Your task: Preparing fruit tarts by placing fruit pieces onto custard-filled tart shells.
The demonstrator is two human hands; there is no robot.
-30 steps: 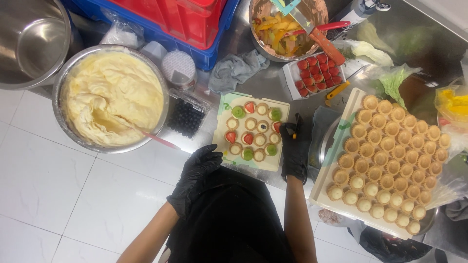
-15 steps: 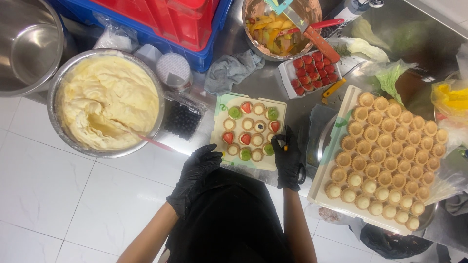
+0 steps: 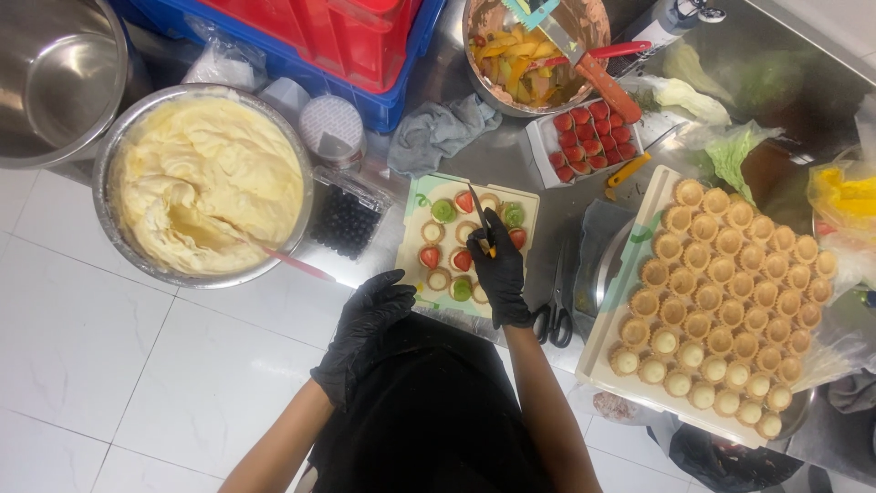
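You are at the fruit-topping stage: small tarts on the pale board [image 3: 412, 206] are being dressed, and by my reading about half of them carry fruit while the rest show plain cream.

Largest first. The wide steel bowl of cream [image 3: 203, 183] sits far left on the surface, a red-handled tool leaning in it. The long tray of unfilled tart shells [image 3: 721, 306] lies to the right, well apart from the board. A second steel bowl of cut fruit [image 3: 529, 55] stands at the top, with a punnet of strawberries [image 3: 589, 139] just below it and a clear tub of blueberries [image 3: 345, 219] just beside the board's left edge. A grey cloth [image 3: 443, 130] lies between the tub and the punnet; scissors [image 3: 553, 315] rest by your right wrist.

Your right hand [image 3: 497, 269], gloved black, is closed around a small knife [image 3: 478, 212] with its tip over the middle tarts on the board. Your left hand [image 3: 365, 333], also gloved, is loosely curled and holds nothing, touching the board's near corner.

In my judgement the next move calls for a light, precise placement with the knife tip, so that neighbouring toppings are not disturbed. The tarts stand close together; the blueberry tub crowds the left side, and the scissors lie near your right forearm.
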